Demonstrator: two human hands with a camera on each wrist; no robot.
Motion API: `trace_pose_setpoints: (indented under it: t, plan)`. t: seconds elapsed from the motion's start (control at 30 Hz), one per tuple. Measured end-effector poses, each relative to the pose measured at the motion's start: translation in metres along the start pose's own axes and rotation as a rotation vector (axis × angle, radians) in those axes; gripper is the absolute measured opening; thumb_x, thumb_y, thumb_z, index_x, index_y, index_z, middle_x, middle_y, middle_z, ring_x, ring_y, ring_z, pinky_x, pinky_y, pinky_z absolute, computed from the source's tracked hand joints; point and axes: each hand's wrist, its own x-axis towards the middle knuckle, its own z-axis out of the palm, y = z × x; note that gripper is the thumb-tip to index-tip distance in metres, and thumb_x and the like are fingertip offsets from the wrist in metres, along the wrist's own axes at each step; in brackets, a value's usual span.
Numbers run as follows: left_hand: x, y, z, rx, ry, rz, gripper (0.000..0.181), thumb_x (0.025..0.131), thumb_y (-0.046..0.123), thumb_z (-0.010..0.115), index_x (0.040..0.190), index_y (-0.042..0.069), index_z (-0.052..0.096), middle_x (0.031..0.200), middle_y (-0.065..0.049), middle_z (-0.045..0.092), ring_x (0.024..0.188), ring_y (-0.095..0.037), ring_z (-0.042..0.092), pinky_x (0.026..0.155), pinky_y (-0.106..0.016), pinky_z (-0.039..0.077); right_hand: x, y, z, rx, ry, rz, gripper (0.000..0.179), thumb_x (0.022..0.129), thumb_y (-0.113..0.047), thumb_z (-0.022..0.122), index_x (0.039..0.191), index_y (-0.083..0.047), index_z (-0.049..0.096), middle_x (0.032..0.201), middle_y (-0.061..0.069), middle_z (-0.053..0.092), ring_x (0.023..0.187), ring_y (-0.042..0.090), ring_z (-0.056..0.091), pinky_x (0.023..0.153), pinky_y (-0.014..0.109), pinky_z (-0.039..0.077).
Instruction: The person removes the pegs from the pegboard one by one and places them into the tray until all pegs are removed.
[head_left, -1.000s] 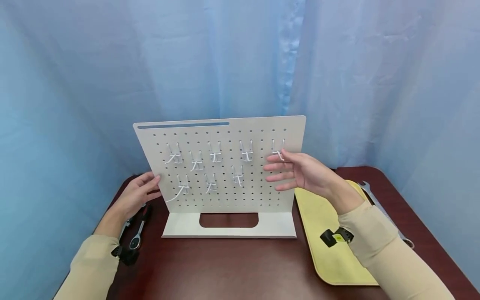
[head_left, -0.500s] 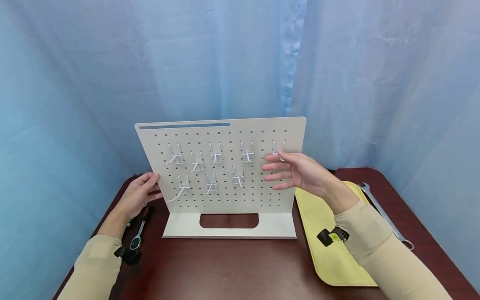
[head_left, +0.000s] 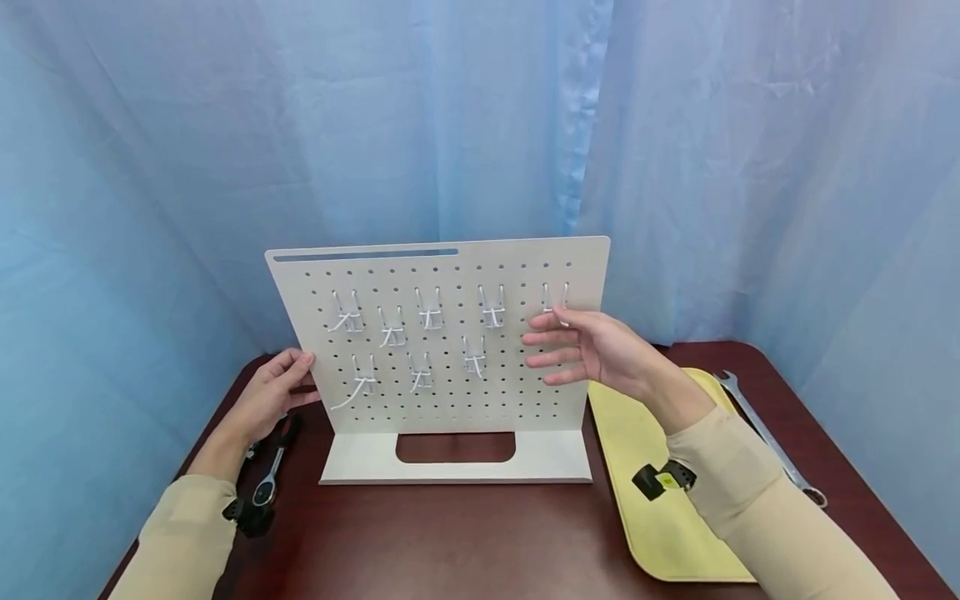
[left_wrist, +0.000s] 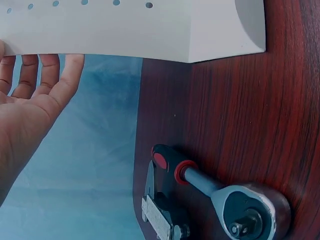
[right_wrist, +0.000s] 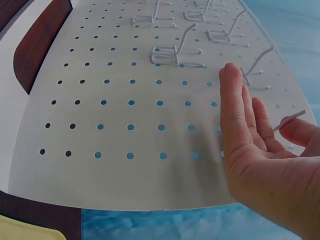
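The left hand [head_left: 268, 395] pinches the pegboard [head_left: 448, 342] at nine o'clock; the right hand [head_left: 600, 354] hangs, fingers spread, at three. Toward four, the right arm [head_left: 772, 500] partly hides a yellow tray [head_left: 671, 533].

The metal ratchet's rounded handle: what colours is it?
The ratchet's handle is black with red parts, clearest in the left wrist view.

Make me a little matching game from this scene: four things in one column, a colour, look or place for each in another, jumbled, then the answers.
Things:
1. pegboard
2. tray
3. ratchet
4. left hand

Clues:
A. metal, with a black-and-red handle
B. at the pegboard's left edge
C. white, dotted with holes
D. yellow

Pairs: 1-C, 2-D, 3-A, 4-B
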Motion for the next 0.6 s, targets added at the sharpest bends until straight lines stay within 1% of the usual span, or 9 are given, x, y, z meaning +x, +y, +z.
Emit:
trace_pose_setpoints:
  t: [0.2,0.4,0.5,0.6]
  plan:
    - [0.0015,-0.0003,0.0019,0.051,0.007,0.006,0.038,0.107,0.040,0.050,0.111,0.002,0.052,0.111,0.006,0.065,0.101,-0.009,0.066,0.085,-0.030,0.060,-0.0006,0.0007,-0.0018,0.014,-0.003,-0.008,0.051,0.109,-0.040,0.045,0.138,0.002,0.048,0.140,0.019,0.058,0.117,0.036,0.065,0.092,0.053,0.057]
    - [0.0009,0.0027,0.0043,0.086,0.010,-0.005,0.045,0.108,0.041,0.049,0.116,-0.002,0.051,0.115,0.000,0.062,0.102,-0.008,0.065,0.086,-0.030,0.059,-0.0015,0.0010,-0.0040,0.024,-0.008,-0.010,0.049,0.109,-0.039,0.046,0.138,0.002,0.048,0.133,0.013,0.064,0.114,0.034,0.067,0.091,0.052,0.057]
    - [-0.0006,0.0032,0.0041,0.092,0.013,-0.010,0.046,0.108,0.041,0.048,0.118,-0.004,0.051,0.117,-0.001,0.061,0.104,-0.009,0.065,0.087,-0.031,0.059,-0.0010,0.0020,-0.0043,0.028,-0.003,-0.010,0.048,0.109,-0.038,0.047,0.137,0.001,0.049,0.135,0.016,0.062,0.114,0.034,0.067,0.092,0.053,0.057]
    - [-0.0023,0.0021,0.0050,0.094,0.022,-0.013,0.046,0.108,0.041,0.048,0.118,-0.003,0.051,0.117,-0.001,0.061,0.104,-0.010,0.064,0.087,-0.030,0.059,0.0004,0.0021,-0.0046,0.024,0.000,-0.015,0.045,0.109,-0.036,0.047,0.135,0.001,0.051,0.134,0.017,0.063,0.114,0.035,0.067,0.095,0.054,0.055]
